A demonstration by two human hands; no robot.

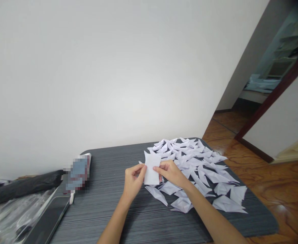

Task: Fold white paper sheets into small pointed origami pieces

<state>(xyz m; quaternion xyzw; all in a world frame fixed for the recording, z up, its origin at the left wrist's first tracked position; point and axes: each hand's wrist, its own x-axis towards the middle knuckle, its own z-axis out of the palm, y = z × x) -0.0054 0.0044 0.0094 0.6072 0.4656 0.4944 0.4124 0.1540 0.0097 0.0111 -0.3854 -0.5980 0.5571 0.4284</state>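
Between my two hands a small white folded sheet of paper (pixel 152 171) is held up above the table. My left hand (pixel 134 179) pinches its left edge, the thumb on the near face. On the other side my right hand (pixel 171 172) grips the right edge, thumb lying flat on the paper and fingers behind it. Many folded white paper boats (pixel 183 203) lie spread over the right part of the table, behind and beside my right hand. Some of them are hidden by my right forearm.
The dark wood-grain table (pixel 108 189) stands against a white wall (pixel 113 84). At its left edge lie a dark-screened phone (pixel 48 220), a white cable plug (pixel 72 198) and a blurred-out object (pixel 77 173). A black roll (pixel 24 188) and plastic wrapping are further left. A doorway opens at right.
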